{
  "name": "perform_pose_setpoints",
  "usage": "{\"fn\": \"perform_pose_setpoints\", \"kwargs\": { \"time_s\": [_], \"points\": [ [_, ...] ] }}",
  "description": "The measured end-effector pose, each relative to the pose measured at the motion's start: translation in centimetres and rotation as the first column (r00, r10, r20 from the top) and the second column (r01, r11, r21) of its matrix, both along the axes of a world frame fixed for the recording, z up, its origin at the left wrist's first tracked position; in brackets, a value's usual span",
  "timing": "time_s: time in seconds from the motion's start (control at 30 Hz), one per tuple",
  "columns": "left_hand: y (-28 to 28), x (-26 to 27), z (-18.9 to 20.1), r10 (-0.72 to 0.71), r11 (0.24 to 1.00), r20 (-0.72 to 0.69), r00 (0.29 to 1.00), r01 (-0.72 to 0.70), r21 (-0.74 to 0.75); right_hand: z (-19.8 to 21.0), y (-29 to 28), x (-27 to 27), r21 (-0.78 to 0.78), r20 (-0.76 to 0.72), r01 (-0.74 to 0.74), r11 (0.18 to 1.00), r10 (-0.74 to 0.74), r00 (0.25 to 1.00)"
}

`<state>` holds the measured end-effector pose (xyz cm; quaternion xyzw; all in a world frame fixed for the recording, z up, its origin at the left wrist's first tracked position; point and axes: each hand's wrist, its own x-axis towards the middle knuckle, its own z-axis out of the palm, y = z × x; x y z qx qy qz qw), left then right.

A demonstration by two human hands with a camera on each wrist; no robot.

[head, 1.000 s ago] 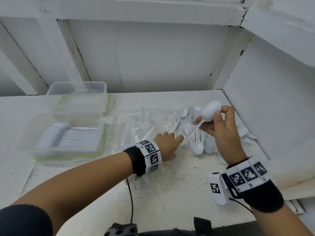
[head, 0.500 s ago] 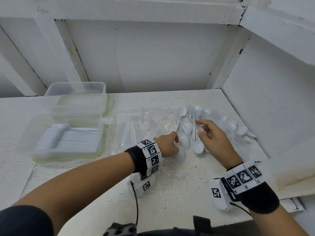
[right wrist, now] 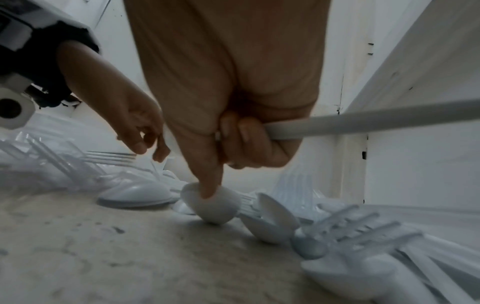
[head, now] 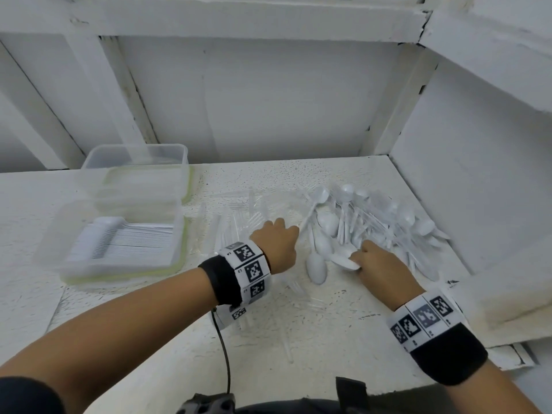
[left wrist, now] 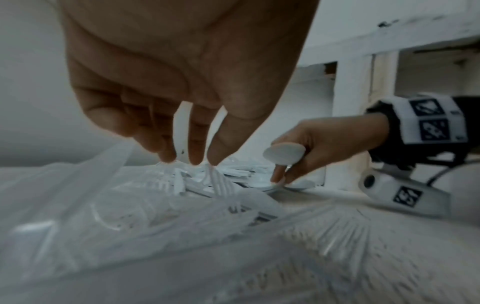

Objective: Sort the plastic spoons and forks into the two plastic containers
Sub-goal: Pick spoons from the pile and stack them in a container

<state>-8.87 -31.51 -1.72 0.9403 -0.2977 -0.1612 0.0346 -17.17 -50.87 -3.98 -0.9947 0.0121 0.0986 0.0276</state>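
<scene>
White speckled bench (head: 313,339) carries mixed spoons and forks (head: 373,222) at right; two containers (head: 125,234) stand left. Right hand (head: 379,264) curls round a spoon handle (right wrist: 363,121), forefinger pressing a spoon bowl (right wrist: 211,205). Left hand (head: 277,243) pinches at clear forks (left wrist: 218,183).

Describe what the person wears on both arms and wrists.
Each wrist carries a black band edged with white blocks printed with black square markers; the right wrist's band matches. A white camera unit hangs beneath, and a black cable trails from the left. A dark sleeve covers the left upper arm.
</scene>
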Motion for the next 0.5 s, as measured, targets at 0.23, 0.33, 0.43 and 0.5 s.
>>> {"fn": "perform_pose_setpoints", "kwargs": {
  "time_s": [0.23,0.33,0.43,0.5],
  "points": [
    [-2.2,-0.8,-0.8,-0.459,0.888,0.174,0.871,0.454,0.072,1.0,0.6,-0.2,0.188,0.112,-0.201,0.961,0.182,0.977],
    [-2.9,-0.8,-1.3,-0.476,0.875,0.072,0.876,0.464,0.142,1.2,0.4,-0.1,0.224,0.125,-0.238,0.945,0.215,0.969],
    [-3.2,-1.0,-1.7,-0.486,0.858,0.044,0.873,0.467,0.215,1.2,0.0,-0.2,0.244,0.152,-0.239,0.94,0.207,0.966],
    [-3.2,-1.0,-1.6,-0.494,0.85,0.055,0.868,0.468,0.24,1.3,-0.2,-0.2,0.234,0.132,-0.208,0.95,0.181,0.975]
  ]
}}
